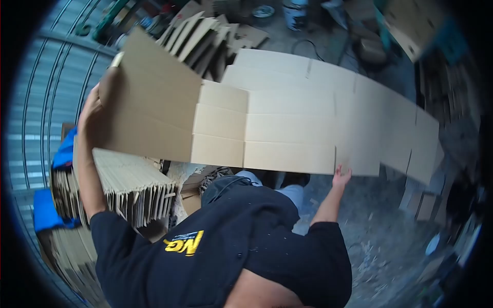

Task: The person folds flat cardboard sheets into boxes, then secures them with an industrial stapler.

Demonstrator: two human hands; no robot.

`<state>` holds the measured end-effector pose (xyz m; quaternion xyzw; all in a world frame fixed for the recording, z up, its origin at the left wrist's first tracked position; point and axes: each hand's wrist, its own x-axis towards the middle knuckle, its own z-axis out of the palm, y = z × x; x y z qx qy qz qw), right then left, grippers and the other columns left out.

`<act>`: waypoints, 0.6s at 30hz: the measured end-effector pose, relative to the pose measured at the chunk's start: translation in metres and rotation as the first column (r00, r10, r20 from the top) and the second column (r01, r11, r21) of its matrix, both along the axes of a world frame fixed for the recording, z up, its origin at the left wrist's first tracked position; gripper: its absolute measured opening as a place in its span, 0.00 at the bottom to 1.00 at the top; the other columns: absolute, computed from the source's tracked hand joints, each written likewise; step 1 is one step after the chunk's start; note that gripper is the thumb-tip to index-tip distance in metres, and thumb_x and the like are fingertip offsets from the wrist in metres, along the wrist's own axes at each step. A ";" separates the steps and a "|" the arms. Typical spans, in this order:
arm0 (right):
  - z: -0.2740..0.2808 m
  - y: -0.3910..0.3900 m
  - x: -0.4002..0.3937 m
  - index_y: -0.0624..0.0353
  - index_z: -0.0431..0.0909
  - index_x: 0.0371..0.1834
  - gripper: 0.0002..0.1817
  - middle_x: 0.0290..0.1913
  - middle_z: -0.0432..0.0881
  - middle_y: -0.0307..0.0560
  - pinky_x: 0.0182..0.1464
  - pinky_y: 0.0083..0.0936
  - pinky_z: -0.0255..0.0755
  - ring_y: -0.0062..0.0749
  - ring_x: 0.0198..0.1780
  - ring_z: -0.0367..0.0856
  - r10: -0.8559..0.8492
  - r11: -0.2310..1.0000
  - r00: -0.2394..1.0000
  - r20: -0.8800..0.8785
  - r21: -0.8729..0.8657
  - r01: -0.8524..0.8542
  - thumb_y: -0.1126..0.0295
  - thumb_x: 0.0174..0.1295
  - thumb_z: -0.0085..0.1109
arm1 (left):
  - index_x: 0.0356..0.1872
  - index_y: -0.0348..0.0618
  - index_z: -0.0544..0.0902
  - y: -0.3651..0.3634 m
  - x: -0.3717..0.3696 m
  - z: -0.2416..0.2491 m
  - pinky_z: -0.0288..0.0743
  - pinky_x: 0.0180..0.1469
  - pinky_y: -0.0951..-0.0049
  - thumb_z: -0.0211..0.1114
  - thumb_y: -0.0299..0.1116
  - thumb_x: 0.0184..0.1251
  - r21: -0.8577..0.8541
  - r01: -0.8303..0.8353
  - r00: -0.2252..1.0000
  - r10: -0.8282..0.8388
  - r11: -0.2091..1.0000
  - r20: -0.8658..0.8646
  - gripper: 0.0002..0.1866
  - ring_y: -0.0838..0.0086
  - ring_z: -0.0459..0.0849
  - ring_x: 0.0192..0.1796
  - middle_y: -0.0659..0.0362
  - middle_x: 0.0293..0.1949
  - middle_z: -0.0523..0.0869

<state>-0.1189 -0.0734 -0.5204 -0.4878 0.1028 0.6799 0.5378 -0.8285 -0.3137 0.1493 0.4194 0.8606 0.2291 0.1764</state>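
Note:
A large unfolded cardboard sheet (292, 120) with crease lines and slots stretches across the view in front of my body. Its left panel (154, 97) is bent up at an angle to the rest. My left hand (92, 107) grips the outer edge of that panel, its fingers partly hidden behind the board. On the near edge, right of the middle, my right hand (341, 176) pinches the sheet beside a slot, fingertips showing on the upper face. The sheet is held off the floor.
A stack of flat cardboard (136, 179) stands beside my left arm, with blue material (49, 210) next to it. Behind the sheet are leaning cardboard pieces (192, 41) and a white bucket (295, 15). Scraps litter the concrete floor (354, 241) at right. A corrugated metal wall (38, 102) runs along the left.

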 end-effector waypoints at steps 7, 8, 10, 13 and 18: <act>0.087 0.032 0.017 0.55 0.65 0.66 0.32 0.52 0.73 0.45 0.35 0.25 0.69 0.36 0.41 0.80 -0.242 0.958 0.963 -0.117 0.131 0.256 0.49 0.67 0.62 | 0.78 0.48 0.63 -0.010 0.019 0.043 0.70 0.63 0.78 0.60 0.24 0.75 0.025 0.097 0.991 -0.094 0.995 -0.091 0.32 0.77 0.77 0.61 0.56 0.65 0.79; 0.101 0.039 0.028 0.55 0.65 0.66 0.32 0.52 0.73 0.45 0.35 0.25 0.69 0.36 0.41 0.80 -0.258 0.952 0.960 -0.112 0.138 0.272 0.49 0.67 0.62 | 0.79 0.48 0.62 -0.007 0.025 0.042 0.71 0.60 0.79 0.60 0.25 0.75 0.008 0.078 0.996 -0.077 0.997 -0.050 0.33 0.78 0.78 0.59 0.57 0.63 0.81; 0.128 0.054 0.051 0.56 0.71 0.60 0.26 0.47 0.75 0.43 0.33 0.23 0.65 0.30 0.35 0.75 -0.269 0.914 0.954 -0.135 0.277 0.297 0.50 0.68 0.61 | 0.79 0.49 0.62 0.006 0.034 0.033 0.72 0.57 0.80 0.60 0.26 0.75 -0.001 0.074 0.997 -0.074 0.997 0.002 0.33 0.80 0.79 0.56 0.58 0.60 0.82; 0.170 0.088 0.080 0.55 0.75 0.50 0.14 0.38 0.76 0.37 0.34 0.21 0.65 0.23 0.33 0.72 -0.269 0.841 0.926 0.264 0.533 0.093 0.59 0.70 0.62 | 0.79 0.47 0.61 0.039 0.057 -0.016 0.72 0.52 0.83 0.56 0.18 0.70 0.167 0.122 0.988 -0.137 0.978 0.078 0.36 0.83 0.79 0.50 0.61 0.60 0.82; 0.283 0.108 0.069 0.58 0.76 0.46 0.16 0.41 0.73 0.38 0.40 0.22 0.68 0.24 0.38 0.71 -0.455 0.641 0.342 0.822 0.569 -0.516 0.72 0.59 0.72 | 0.75 0.45 0.68 0.142 0.121 -0.149 0.64 0.73 0.72 0.45 0.14 0.53 0.306 0.380 0.925 -0.346 0.873 -0.160 0.41 0.66 0.76 0.70 0.50 0.71 0.75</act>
